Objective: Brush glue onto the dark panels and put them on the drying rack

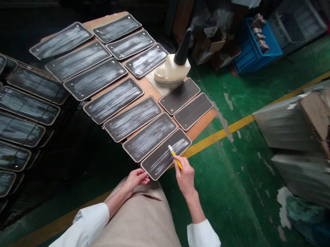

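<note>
In my right hand (pixel 184 175), the fingers are closed round a small brush (pixel 176 157) with a yellow handle and a pale tip. Its tip touches a dark rectangular panel (pixel 157 158) at the near end of the board. White streaks run along part of this panel, which has a light rim and small holes or studs near its corners. My left hand (pixel 138 178) pinches the panel's near left corner. Just beyond lies a similar panel (pixel 150 137) streaked with white. Two panels, one of them a plain dark panel (pixel 193 111), show no streaks.
A cream bottle (pixel 172 70) with a black cone top stands on the brown board (pixel 202 125) among several streaked panels. On the left, a rack holds more streaked panels (pixel 25 105). A blue crate (pixel 256 50) and cardboard boxes (pixel 209 44) sit on the green floor (pixel 218 201).
</note>
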`<state>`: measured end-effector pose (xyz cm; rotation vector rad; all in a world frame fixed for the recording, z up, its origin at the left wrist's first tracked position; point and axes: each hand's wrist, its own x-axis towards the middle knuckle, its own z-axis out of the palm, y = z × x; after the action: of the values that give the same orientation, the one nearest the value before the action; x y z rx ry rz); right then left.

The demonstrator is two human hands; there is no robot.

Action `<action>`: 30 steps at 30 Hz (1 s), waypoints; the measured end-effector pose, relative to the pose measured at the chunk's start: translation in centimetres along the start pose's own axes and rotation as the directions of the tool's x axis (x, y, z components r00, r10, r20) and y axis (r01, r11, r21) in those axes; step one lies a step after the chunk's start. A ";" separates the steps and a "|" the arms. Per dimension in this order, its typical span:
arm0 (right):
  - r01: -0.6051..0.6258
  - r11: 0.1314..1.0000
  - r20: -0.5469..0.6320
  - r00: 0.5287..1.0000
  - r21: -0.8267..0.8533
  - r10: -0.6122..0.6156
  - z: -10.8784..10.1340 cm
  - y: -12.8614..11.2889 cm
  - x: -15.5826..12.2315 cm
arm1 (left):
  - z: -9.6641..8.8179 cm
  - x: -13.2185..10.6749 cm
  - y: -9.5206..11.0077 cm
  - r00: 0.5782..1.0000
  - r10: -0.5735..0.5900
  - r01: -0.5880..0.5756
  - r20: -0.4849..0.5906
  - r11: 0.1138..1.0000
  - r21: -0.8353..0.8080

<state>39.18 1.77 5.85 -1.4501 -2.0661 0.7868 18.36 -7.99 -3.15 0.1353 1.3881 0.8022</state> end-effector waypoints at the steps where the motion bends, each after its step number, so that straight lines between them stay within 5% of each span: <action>1: 0.008 0.999 -0.047 0.999 -0.049 -0.010 -0.4 1.0 1.5 | 0.0 0.0 0.0 1.000 0.001 -0.001 -0.001 1.000 0.003; 7: 0.037 0.966 -0.127 0.989 -0.254 -0.071 -0.5 3.5 6.2 | 0.1 0.0 0.4 1.000 -0.002 0.002 -0.015 1.000 0.023; 11: 0.080 0.974 0.048 0.996 -0.212 -0.072 1.5 0.8 3.0 | 0.0 0.2 0.4 1.000 0.006 -0.006 -0.022 1.000 0.025; 18: -0.003 0.984 0.320 0.946 0.180 -0.056 4.1 -5.0 -3.9 | -0.5 0.5 0.2 1.000 0.022 -0.022 0.005 1.000 0.021; 22: -0.088 0.966 0.182 0.982 0.242 0.044 3.0 -3.1 -1.4 | -0.5 0.5 0.2 1.000 0.010 -0.010 0.008 0.999 0.035; 27: -0.044 0.996 -0.093 0.994 0.083 0.052 0.7 0.9 3.7 | -0.4 0.5 0.2 1.000 -0.003 0.003 0.000 0.999 0.045; 30: 0.013 0.999 -0.048 0.999 -0.032 -0.014 1.0 0.6 3.7 | -0.4 0.5 0.3 1.000 0.001 0.000 -0.002 0.999 0.040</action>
<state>37.71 5.24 4.95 -1.4560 -2.0590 0.7103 17.89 -7.63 -3.49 0.1663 1.4065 0.7751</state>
